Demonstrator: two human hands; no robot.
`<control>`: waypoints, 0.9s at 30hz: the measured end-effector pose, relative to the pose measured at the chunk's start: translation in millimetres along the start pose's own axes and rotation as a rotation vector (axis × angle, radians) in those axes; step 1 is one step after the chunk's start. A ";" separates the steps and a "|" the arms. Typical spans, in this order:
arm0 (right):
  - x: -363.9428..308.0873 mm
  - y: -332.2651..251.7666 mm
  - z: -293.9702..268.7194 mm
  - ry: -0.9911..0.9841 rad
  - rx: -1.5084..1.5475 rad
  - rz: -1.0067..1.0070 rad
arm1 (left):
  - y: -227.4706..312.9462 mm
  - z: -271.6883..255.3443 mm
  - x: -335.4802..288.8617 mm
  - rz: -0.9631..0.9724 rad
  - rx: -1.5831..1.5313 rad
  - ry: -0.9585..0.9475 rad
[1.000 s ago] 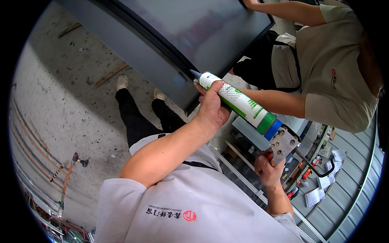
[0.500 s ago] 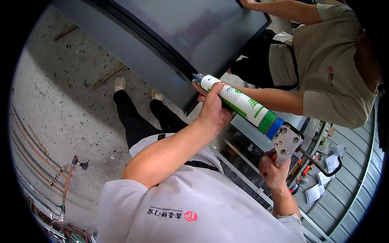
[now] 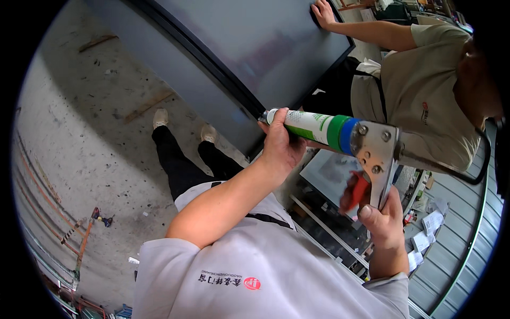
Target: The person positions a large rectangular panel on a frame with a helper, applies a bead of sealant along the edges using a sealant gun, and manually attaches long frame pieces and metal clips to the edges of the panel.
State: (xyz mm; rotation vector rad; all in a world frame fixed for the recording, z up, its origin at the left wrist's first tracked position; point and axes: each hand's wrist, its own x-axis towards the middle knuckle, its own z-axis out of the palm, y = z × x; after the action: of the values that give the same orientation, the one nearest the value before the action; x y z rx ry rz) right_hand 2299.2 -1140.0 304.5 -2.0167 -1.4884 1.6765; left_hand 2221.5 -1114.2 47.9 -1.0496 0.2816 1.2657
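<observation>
Concrete floor (image 3: 95, 165) spreads at nine o'clock. Toward two o'clock I observe the caulking gun (image 3: 380, 146), nozzle (image 3: 264, 115) indistinct; left hand (image 3: 280, 146) wraps its tube (image 3: 311, 125), right hand (image 3: 385, 219) grips its handle (image 3: 379, 192) at four o'clock, fingers blurred around the red trigger (image 3: 360, 189).

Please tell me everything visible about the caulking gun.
The caulking gun has a bolted, metal-looking frame, red trigger and bent rod. It carries a white and green tube, with green and blue rings behind. It slants, front to the left. The left hand holds the tube; the right hand grips the handle.
</observation>
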 end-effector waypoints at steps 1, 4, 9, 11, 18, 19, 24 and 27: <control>8.2 -4.6 4.5 -0.109 0.082 -0.072 | 4.3 -6.0 6.4 -0.055 0.078 -0.049; 22.8 -3.7 17.7 -0.329 0.265 -0.215 | 5.3 -6.1 -2.0 -0.072 0.220 -0.187; 50.4 -3.2 39.0 -0.274 0.391 -0.245 | 24.7 4.0 7.5 -0.359 0.419 -0.368; 47.8 -37.8 50.3 -0.320 0.440 -0.112 | 35.4 31.4 -23.5 -0.399 0.463 -0.413; -8.9 -58.6 32.3 -0.761 0.506 -0.492 | 52.5 83.3 -113.8 0.284 0.348 -0.549; 1.8 -52.6 29.9 -0.794 0.400 -0.449 | 56.9 100.0 -140.7 0.353 0.430 -0.534; 36.1 -5.0 68.3 -0.633 0.276 -1.011 | 122.5 125.0 -197.7 0.598 0.317 -0.478; 17.6 14.8 69.1 -0.672 0.559 -0.903 | 157.5 105.2 -244.3 0.953 0.422 -0.461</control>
State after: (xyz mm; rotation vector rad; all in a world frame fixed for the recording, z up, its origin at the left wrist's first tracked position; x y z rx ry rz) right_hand 2250.7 -1166.7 257.2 -0.3735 -1.4702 2.0144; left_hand 1964.4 -1200.0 196.6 -0.1975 0.7010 2.1260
